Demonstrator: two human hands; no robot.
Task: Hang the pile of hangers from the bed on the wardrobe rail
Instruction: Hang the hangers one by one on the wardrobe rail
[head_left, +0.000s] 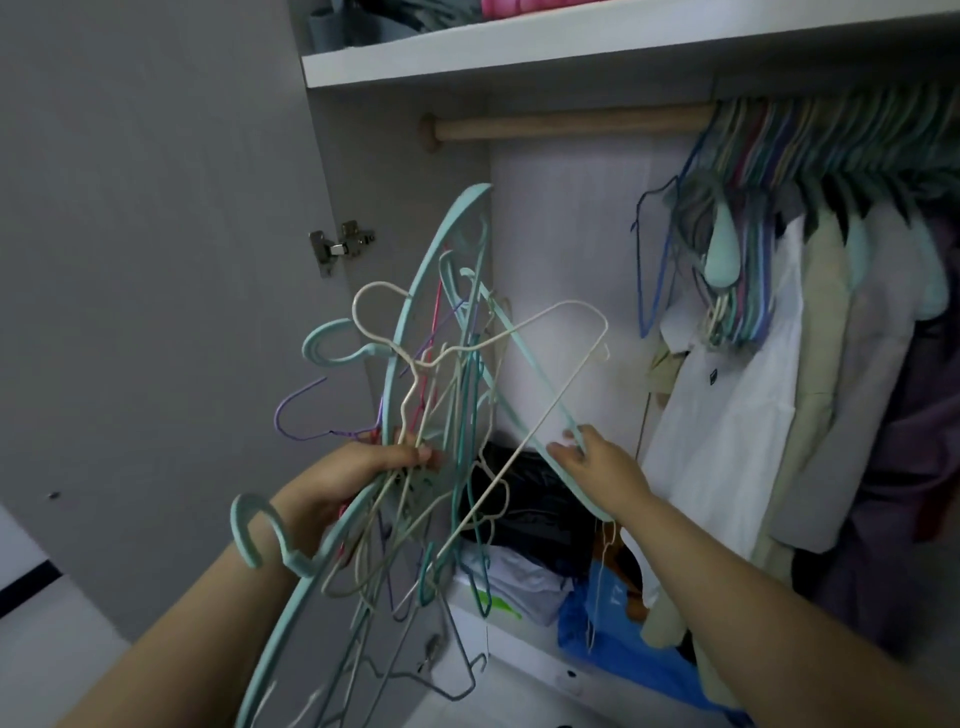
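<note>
My left hand (358, 467) grips a tangled bundle of hangers (441, 415), teal, cream, pink and purple, held upright in front of the open wardrobe. My right hand (597, 462) holds the lower bar of one teal hanger (524, 358) that slants out of the bundle to the right. The wooden wardrobe rail (566, 127) runs across the top, bare on its left half. Several empty hangers (737, 208) crowd its right half.
Clothes (810, 374) hang at the right under the rail. Dark bags and a blue bag (613, 623) lie on the wardrobe floor. A white shelf (519, 52) sits above the rail. The grey wardrobe door (156, 260) stands open at the left.
</note>
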